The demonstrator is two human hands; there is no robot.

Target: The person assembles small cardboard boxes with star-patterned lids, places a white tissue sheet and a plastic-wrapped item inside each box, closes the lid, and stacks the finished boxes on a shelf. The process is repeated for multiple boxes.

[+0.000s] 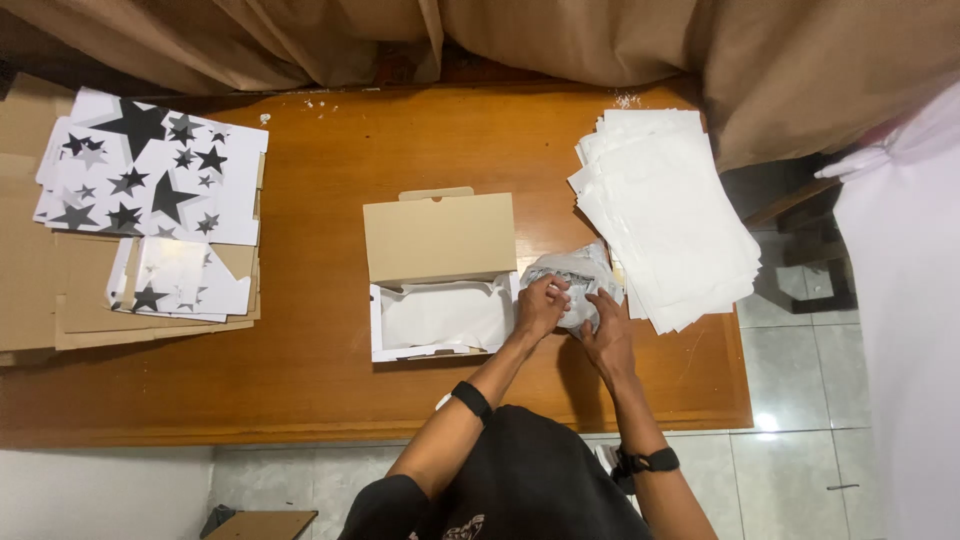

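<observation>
White tissue paper is wrapped around a small bundle (pixel 575 285), and both hands are on it. The left hand (pixel 541 305) presses with bent fingers on the left side of the bundle, and the right hand (pixel 606 335) lies against its near side, fingers curved around the paper; neither hand is fully closed. What is inside the wrap I cannot tell.

The bundle rests on the wooden worktop (pixel 320 380), toward its right edge, just between the open box (pixel 440 290) and the stack of white sheets (pixel 665 215). The box is already lined with white paper and its lid stands open, but nothing lies in it yet. So, as I judge, the wrapping is nearly finished, and the placing in the box is not done. At the left edge lie flat cardboard blanks with black stars (pixel 150 170), not yet folded.
</observation>
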